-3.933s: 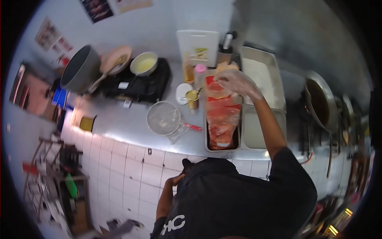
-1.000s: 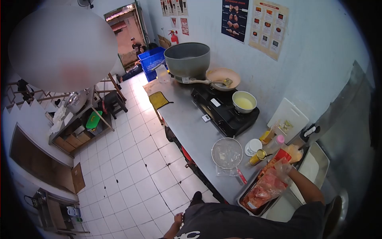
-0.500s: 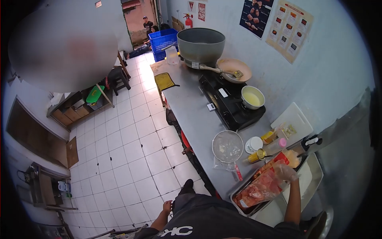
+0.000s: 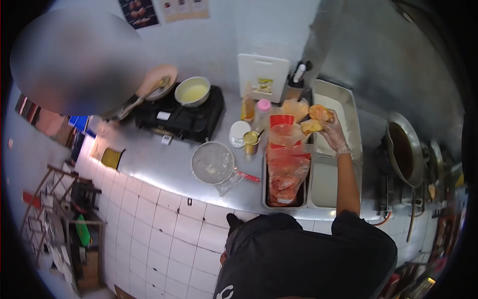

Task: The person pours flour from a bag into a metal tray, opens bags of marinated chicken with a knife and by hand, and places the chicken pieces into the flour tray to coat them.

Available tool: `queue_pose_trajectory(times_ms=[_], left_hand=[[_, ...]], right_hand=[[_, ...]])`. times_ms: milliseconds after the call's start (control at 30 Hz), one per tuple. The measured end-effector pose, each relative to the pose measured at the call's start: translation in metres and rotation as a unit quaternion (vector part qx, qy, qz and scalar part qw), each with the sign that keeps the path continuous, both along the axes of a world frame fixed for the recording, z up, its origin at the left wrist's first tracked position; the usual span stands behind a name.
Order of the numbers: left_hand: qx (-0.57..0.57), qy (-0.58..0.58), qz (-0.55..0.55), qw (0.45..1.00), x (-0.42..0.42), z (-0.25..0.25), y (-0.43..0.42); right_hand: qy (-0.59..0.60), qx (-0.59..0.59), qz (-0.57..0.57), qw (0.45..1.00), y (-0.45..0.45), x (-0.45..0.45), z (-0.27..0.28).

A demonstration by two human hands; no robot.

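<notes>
My right hand (image 4: 336, 133), in a clear plastic glove, is closed on yellow-orange chicken pieces (image 4: 318, 112), raised above the worktop at the edge of a metal tray of white powder (image 4: 343, 107). Just left of the hand, a pale lump in clear plastic (image 4: 295, 108) lies at the far end of a long tray (image 4: 265, 192). A red-printed plastic bag of raw meat (image 4: 285, 172) fills most of that tray. Low beside my body, only a sliver of my left hand (image 4: 223, 258) shows; its fingers are hidden.
A strainer (image 4: 212, 162) with a red handle lies left of the meat tray, near jars and bottles (image 4: 262, 112). Farther left stands a black stove (image 4: 172, 124) with a pot of yellow liquid (image 4: 193, 92). A large wok (image 4: 402, 149) stands on the right.
My view has swung right, bringing the wok into sight. My right hand has moved from the bag to beside the powder tray, with chicken pieces now showing in its fingers.
</notes>
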State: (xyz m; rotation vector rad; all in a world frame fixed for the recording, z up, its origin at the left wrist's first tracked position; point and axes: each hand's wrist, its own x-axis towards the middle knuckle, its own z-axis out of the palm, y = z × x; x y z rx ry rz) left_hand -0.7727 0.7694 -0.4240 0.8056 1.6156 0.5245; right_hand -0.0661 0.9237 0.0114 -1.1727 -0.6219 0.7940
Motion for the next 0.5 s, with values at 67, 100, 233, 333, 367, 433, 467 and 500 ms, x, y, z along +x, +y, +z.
queue_pose_trajectory(times_ms=[67, 100, 233, 333, 367, 433, 467, 500], left_hand=[[0.007, -0.014, -0.005, 1.0, 0.005, -0.001, 0.02], [0.011, -0.024, -0.005, 1.0, 0.006, -0.001, 0.028], [-0.035, -0.072, 0.034, 0.996, 0.009, 0.0, 0.049], [-0.115, -0.103, 0.082, 0.985, 0.028, 0.024, 0.068], [-0.112, -0.109, 0.077, 0.985, 0.034, 0.025, 0.071], [-0.107, -0.101, 0.082, 0.986, 0.045, 0.018, 0.077], [-0.121, -0.104, 0.096, 0.983, 0.05, 0.02, 0.077], [-0.123, -0.102, 0.095, 0.983, 0.056, 0.02, 0.076]], right_hand=[[0.045, 0.037, -0.02, 0.998, -0.02, 0.015, -0.006], [0.044, 0.037, -0.035, 0.998, -0.03, 0.022, -0.004], [0.038, 0.032, -0.081, 0.995, -0.055, 0.061, -0.013], [0.025, -0.024, -0.136, 0.99, -0.072, 0.088, -0.02], [-0.006, -0.065, -0.142, 0.988, -0.074, 0.103, -0.026], [-0.042, -0.1, -0.152, 0.982, -0.073, 0.126, -0.024], [-0.075, -0.149, -0.147, 0.975, -0.072, 0.131, -0.021], [-0.104, -0.202, -0.139, 0.964, -0.073, 0.131, -0.022]])
